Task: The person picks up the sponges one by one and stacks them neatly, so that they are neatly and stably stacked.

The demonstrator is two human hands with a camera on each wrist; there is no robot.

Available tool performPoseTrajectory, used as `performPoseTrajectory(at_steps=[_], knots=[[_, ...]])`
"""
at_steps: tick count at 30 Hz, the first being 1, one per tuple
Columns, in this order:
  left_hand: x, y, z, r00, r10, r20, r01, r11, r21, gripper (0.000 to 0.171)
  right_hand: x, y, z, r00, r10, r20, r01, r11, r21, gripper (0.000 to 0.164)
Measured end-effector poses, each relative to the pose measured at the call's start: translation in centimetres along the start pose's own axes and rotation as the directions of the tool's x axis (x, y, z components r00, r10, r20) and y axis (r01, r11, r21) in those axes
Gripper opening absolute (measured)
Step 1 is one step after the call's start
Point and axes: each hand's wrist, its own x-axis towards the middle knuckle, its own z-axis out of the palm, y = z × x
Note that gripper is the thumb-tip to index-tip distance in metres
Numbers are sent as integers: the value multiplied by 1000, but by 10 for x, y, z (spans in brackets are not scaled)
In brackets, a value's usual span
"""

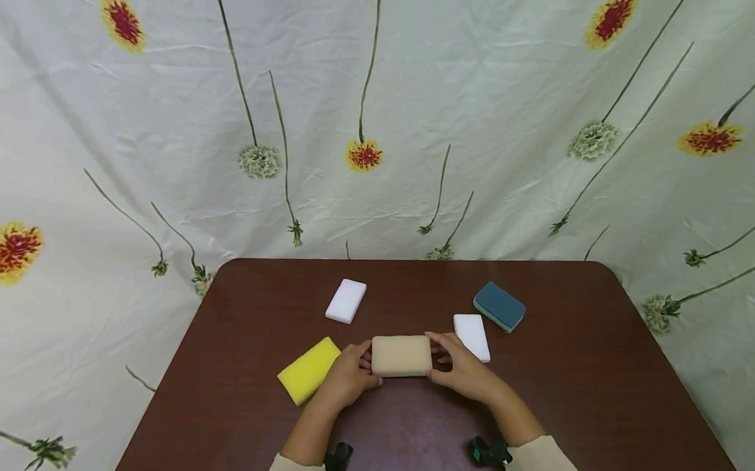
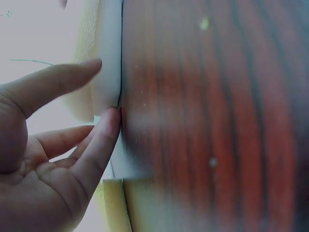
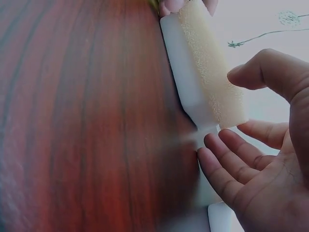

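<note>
A beige sponge (image 1: 401,356) with a white lower layer (image 3: 186,72) lies on the table between the two hands. At its left end is my left hand (image 1: 348,376), the thumb by the near corner and the other fingers along the side. My right hand (image 1: 463,369) is at the opposite end, fingers spread and loosely bent, with the thumb tip overlapping the beige side in the right wrist view. Just left of the left hand lies a yellow sponge (image 1: 308,370), partly covered by it. Beyond the right hand is a white block (image 1: 472,336).
A second white block (image 1: 346,301) lies farther back, left of centre. The blue sponge (image 1: 499,306), with a pale green underside, is at the back right. Behind the dark brown table (image 1: 573,384) hangs a white flowered cloth (image 1: 516,94).
</note>
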Motion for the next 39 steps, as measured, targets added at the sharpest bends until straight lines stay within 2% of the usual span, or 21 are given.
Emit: performPoseTrajectory(at_steps=[8,17,23,31,36,39], knots=[[-9,1,-1,999,-34,22,36,994,-99,93,-2,-2,2,1000,11,-3,-11,1000,13,78],[-17,1,-3,998,-51,36,57,981,-186,78,-2,1,7,999,17,-39,-16,1000,27,74],[-16,0,-4,999,-34,38,41,980,-195,68,-2,1,7,999,19,-45,-17,999,40,73],[-14,-2,-3,999,-26,35,32,983,-183,68,-3,3,10,998,2,-63,0,999,41,73],[-13,-4,-2,999,-23,31,28,981,-191,70,-4,4,11,993,-17,-118,24,998,55,71],[-13,-5,-2,999,-25,31,31,980,-195,71,-4,3,11,986,-1,-164,14,997,73,68]])
